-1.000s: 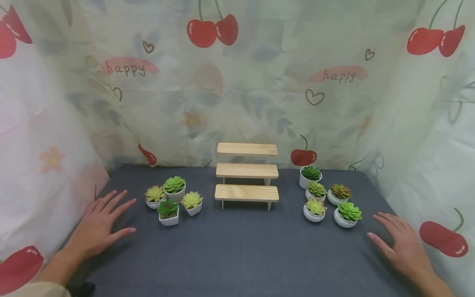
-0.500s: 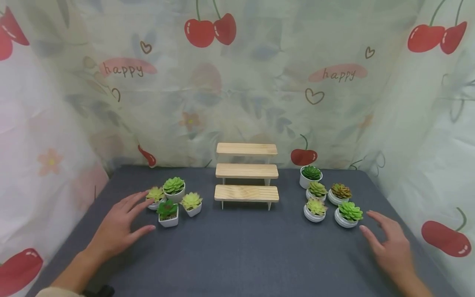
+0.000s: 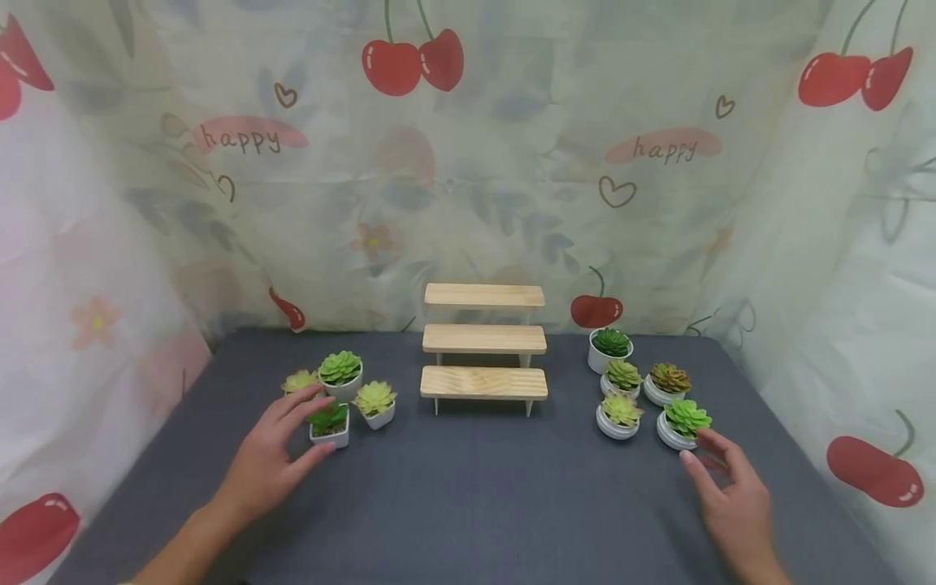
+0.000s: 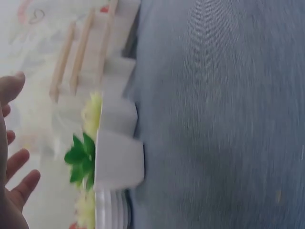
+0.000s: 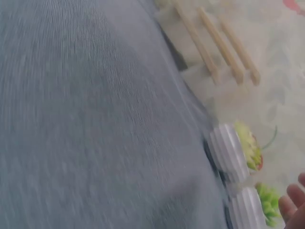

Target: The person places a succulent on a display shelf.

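My left hand [image 3: 266, 459] hovers with spread, relaxed fingers beside a dark green succulent in a square white pot [image 3: 331, 435]; in the left wrist view that pot [image 4: 119, 162] stands apart from the fingers. Behind it are a yellowish succulent [image 3: 300, 382], partly hidden by the hand, and a light green one [image 3: 340, 368]. Another pale succulent [image 3: 375, 398] stands to its right. On the right side, my right hand [image 3: 731, 496] is loosely bent close to a bright green succulent in a round ribbed pot [image 3: 686, 422]. Whether its fingertips touch the plant, I cannot tell.
A three-step wooden stand [image 3: 484, 382] is at the back middle of the dark table [image 3: 475, 504]. Near the right hand are a yellow-green succulent [image 3: 620, 413], a brownish one [image 3: 667, 382], one behind [image 3: 623, 378] and a dark green one [image 3: 610, 348]. Patterned cloth [image 3: 468, 179] encloses the table.
My left hand has moved rightward to the square-potted succulent. My right hand has come leftward to the bright green succulent, its fingers bending a little more. The pots and stand stay in place.
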Action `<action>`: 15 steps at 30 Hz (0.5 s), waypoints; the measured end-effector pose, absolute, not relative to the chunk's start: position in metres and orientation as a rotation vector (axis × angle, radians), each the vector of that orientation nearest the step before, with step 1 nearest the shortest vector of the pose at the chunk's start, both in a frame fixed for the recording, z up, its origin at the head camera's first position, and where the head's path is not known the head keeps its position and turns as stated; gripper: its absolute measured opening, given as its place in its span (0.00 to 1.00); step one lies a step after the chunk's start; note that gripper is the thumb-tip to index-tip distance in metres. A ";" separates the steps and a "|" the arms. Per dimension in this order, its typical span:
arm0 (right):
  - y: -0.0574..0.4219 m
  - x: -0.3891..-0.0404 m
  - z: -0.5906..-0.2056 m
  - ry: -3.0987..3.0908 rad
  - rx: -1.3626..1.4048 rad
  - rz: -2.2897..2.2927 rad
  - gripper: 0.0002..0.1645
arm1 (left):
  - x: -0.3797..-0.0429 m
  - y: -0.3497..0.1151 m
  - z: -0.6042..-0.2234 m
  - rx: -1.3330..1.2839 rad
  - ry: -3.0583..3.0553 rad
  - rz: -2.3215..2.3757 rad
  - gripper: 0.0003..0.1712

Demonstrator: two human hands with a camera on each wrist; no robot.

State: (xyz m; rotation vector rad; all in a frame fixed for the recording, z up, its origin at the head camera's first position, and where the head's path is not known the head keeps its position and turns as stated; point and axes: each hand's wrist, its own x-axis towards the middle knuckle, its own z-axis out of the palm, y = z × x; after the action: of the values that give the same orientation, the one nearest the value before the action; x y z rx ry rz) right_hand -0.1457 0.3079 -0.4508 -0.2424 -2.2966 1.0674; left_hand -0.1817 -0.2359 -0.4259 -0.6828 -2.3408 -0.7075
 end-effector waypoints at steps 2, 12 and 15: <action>0.302 -0.148 -0.452 -2.321 -0.291 1.149 0.26 | -0.180 -0.228 -0.426 -0.661 -2.336 -0.774 0.36; 0.285 -0.166 -0.458 -2.377 -0.393 1.477 0.34 | -0.184 -0.190 -0.435 -0.540 -2.374 -1.114 0.28; 0.282 -0.173 -0.462 -2.393 -0.407 1.510 0.36 | -0.189 -0.179 -0.441 -0.499 -2.376 -1.228 0.27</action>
State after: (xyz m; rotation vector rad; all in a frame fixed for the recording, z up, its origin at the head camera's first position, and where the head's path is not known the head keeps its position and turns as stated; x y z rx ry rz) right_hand -0.1729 0.2822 -0.4619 -0.4070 -2.3935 1.5096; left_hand -0.1887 -0.1787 -0.4405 -0.4989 -2.3765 -1.2277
